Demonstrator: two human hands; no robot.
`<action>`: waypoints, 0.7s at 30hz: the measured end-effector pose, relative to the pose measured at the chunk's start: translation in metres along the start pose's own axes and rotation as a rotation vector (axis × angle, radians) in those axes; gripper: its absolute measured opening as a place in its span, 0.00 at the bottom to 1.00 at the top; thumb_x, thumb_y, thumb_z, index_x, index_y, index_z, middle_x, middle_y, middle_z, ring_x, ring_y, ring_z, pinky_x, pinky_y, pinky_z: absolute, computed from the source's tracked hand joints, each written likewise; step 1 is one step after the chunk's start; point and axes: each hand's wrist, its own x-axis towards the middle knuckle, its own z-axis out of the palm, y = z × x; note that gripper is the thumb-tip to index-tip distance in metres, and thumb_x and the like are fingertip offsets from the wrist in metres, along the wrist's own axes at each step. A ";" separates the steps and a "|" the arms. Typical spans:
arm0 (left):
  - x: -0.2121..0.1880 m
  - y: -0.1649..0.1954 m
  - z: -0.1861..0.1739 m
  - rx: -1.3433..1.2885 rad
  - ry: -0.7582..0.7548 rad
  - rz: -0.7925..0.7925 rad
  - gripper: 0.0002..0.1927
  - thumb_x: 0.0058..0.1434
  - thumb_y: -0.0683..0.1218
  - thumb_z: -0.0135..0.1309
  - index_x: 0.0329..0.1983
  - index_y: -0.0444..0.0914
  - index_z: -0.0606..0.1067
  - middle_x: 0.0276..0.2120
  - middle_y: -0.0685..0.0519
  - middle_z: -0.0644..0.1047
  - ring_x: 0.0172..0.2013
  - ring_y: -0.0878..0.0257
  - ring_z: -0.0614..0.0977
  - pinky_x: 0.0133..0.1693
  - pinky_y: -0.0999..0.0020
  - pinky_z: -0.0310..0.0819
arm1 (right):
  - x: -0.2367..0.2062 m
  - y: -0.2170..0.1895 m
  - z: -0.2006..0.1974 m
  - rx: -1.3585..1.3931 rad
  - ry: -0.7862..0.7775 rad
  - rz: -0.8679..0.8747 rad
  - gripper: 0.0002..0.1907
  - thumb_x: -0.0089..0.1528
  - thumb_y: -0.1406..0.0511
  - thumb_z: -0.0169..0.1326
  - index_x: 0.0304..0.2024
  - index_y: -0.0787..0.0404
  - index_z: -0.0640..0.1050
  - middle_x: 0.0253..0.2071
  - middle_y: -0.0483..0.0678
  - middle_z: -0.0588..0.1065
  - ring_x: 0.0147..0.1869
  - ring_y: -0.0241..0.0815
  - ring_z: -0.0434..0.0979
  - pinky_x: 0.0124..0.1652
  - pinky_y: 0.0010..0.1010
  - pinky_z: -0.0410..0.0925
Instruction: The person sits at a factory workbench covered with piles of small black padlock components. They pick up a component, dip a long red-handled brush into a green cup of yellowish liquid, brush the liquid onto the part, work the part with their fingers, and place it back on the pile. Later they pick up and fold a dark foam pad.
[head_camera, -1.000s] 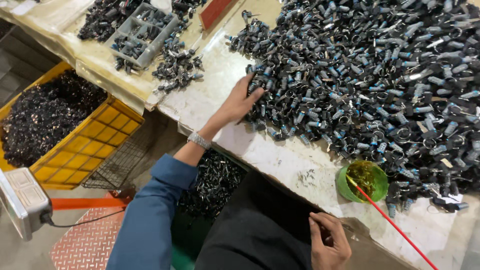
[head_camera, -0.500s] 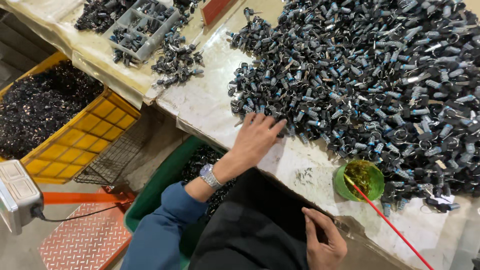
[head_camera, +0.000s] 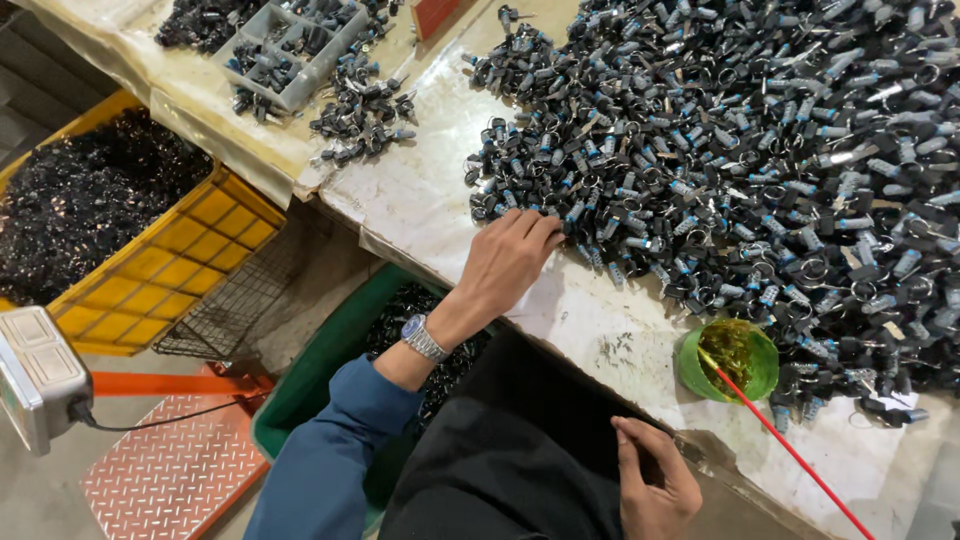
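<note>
My left hand (head_camera: 505, 265) lies flat, fingers together, fingertips touching the near edge of the heap of small dark clips (head_camera: 740, 150) that covers most of the surface (head_camera: 420, 195). It grips nothing that I can see. My right hand (head_camera: 655, 480) sits low by the dark cloth (head_camera: 510, 450) at the surface's near edge, fingers loosely curled; whether it holds anything, I can't tell.

Risk, as I judge it: the heap is loose and tangled, rings hooked through each other, so a pull on one piece could drag neighbours along and off the near edge. On the left-hand side of the heap that edge sits right above the green bin (head_camera: 310, 385), so strays there may drop in unsorted.

To the right of the heap's near edge stands a small green cup (head_camera: 728, 362) with a red stick (head_camera: 790, 450) leaning out of it; a careless sweep could tip it.

Further left of the heap: a grey divider tray (head_camera: 290, 50) with more parts, a yellow crate (head_camera: 190, 250) of black pieces, a wire basket (head_camera: 235, 300), and a grey scale (head_camera: 35, 375) by the red chequered plate (head_camera: 170, 470).
</note>
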 end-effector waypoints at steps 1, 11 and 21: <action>-0.001 0.000 0.000 -0.011 -0.015 -0.017 0.08 0.68 0.46 0.59 0.44 0.37 0.76 0.34 0.51 0.76 0.36 0.55 0.78 0.39 0.60 0.72 | 0.000 -0.001 0.002 0.014 0.005 0.005 0.08 0.62 0.78 0.58 0.44 0.68 0.82 0.44 0.51 0.82 0.50 0.36 0.81 0.53 0.24 0.72; -0.006 0.002 -0.001 -0.007 0.010 0.095 0.23 0.49 0.45 0.62 0.48 0.31 0.76 0.46 0.42 0.76 0.45 0.50 0.75 0.44 0.56 0.71 | 0.005 -0.008 0.009 0.012 -0.013 0.051 0.08 0.61 0.78 0.58 0.43 0.69 0.82 0.42 0.50 0.82 0.47 0.35 0.81 0.49 0.22 0.71; -0.007 0.003 0.004 0.140 -0.060 0.162 0.11 0.53 0.45 0.58 0.38 0.37 0.74 0.41 0.50 0.77 0.47 0.53 0.76 0.47 0.60 0.69 | 0.000 0.003 0.008 0.024 0.087 0.058 0.10 0.62 0.78 0.59 0.46 0.69 0.81 0.41 0.50 0.82 0.44 0.33 0.80 0.48 0.21 0.71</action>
